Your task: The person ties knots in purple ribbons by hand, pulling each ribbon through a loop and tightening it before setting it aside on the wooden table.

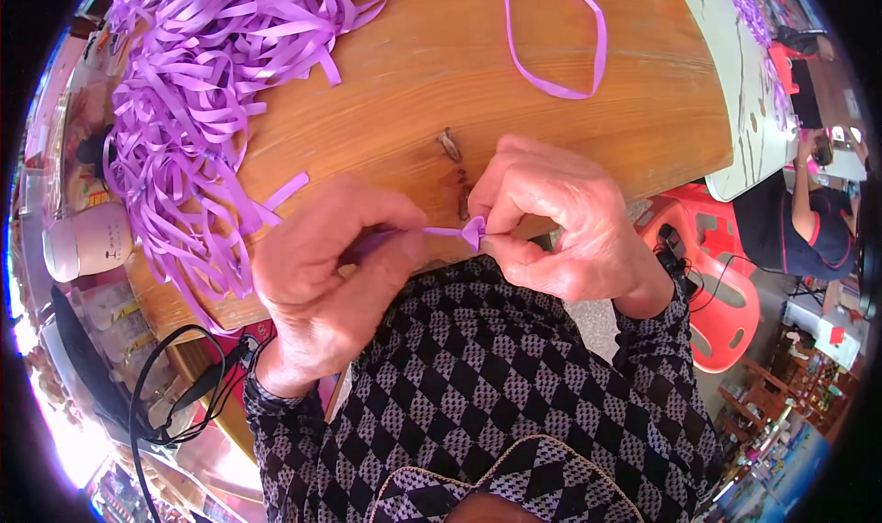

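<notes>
So we've got a short purple ribbon strip [441, 233] pinched between both hands right at the near edge of the wooden table [423, 73], just above our lap. The left hand [326, 266] has its thumb and fingers pressed together around the tail end, which mostly disappears inside the fist, and it looks like that's just there to keep the strip taut. The right hand [560, 224] is doing the fiddly bit: thumb and forefinger closed tight on a little pointed fold at the other end, a small triangular or heart-ish tip where the ribbon doubles over on itself. Holding it this close to the body probably makes sense because the fold is tiny and needs both sets of fingertips near each other. The strip itself is flat, narrow, slightly glossy, and stretched nearly straight between the two pinches. Off to our left there's a huge tangled ribbon pile [197, 91] of the same purple stuff spilling over the table corner, within easy reach, so that seems to be the supply. A single ribbon loop [556, 36] lies on its own toward the far side of the table, well apart from the pile. There's also a white cup [87, 240] down by the left edge and a red plastic stool [726, 284] on the floor to the right.
</notes>
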The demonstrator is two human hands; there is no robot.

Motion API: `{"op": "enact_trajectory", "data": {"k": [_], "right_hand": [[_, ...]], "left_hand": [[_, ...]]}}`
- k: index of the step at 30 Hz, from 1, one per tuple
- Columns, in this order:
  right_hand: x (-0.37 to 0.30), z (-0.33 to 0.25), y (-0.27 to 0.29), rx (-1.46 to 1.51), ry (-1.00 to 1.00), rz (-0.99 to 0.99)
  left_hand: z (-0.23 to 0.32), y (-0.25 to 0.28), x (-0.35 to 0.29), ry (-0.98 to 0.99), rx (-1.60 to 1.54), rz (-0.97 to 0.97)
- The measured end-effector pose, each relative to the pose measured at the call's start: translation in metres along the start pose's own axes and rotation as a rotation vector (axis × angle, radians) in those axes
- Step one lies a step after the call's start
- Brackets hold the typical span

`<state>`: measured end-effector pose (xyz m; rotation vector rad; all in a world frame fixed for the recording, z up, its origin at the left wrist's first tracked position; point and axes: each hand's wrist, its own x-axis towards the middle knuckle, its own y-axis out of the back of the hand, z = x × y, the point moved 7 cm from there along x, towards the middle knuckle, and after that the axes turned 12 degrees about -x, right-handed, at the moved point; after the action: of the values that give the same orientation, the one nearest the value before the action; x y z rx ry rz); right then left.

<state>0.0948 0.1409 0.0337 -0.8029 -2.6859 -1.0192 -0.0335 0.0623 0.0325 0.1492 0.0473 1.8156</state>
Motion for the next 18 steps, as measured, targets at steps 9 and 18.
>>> {"op": "enact_trajectory", "data": {"k": [9,18], "right_hand": [[0.003,-0.007,-0.002,-0.178,0.067,0.048],[0.0,-0.008,0.008,-0.282,0.1,0.123]], "left_hand": [[0.0,-0.022,0.008,-0.088,0.062,-0.19],[-0.034,-0.018,-0.003,0.523,-0.45,0.003]]}}
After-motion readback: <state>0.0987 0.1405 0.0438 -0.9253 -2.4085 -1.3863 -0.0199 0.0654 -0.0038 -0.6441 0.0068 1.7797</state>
